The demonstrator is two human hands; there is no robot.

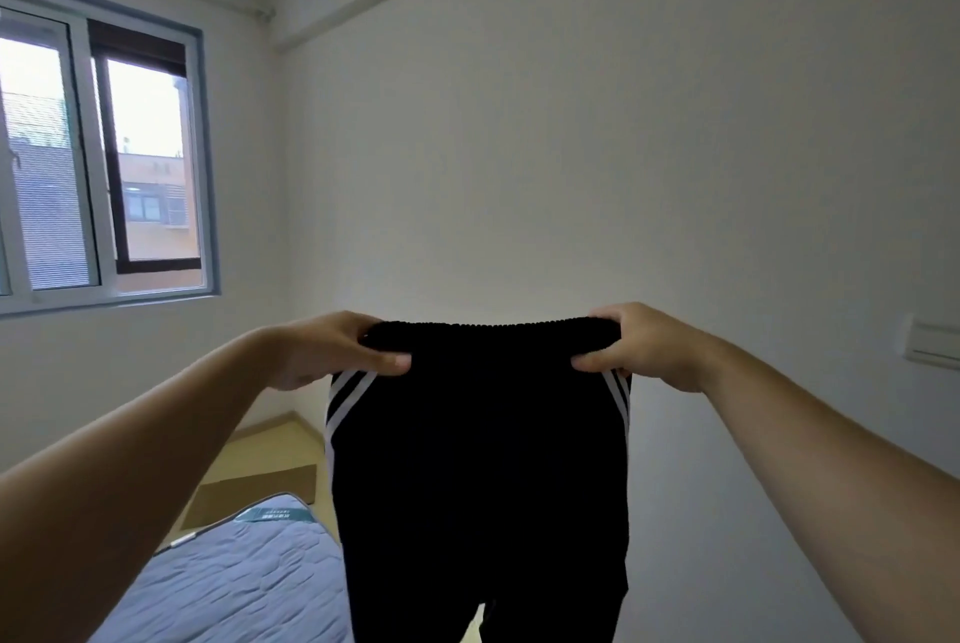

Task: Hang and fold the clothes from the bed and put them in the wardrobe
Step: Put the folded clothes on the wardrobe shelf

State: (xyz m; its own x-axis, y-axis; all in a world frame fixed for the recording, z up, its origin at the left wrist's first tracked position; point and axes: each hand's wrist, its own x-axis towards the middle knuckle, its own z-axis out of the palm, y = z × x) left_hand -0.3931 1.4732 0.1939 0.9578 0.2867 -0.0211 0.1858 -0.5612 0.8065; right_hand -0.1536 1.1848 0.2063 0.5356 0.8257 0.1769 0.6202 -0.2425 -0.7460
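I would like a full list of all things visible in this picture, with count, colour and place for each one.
trousers: one, black with white side stripes, held up in the centre, legs hanging down
mattress: one, blue-grey, quilted, bottom left
brown sheet: one, flat beyond the mattress, material unclear
window: one, pale frame, left wall
wall fixture: one, white, right edge, kind unclear
left hand: one, grips the trousers at the top left
right hand: one, grips the trousers at the top right

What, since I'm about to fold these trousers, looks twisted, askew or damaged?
Nothing stands out. The black trousers hang straight, the waistband level between the left hand and the right hand; the hems are out of view.
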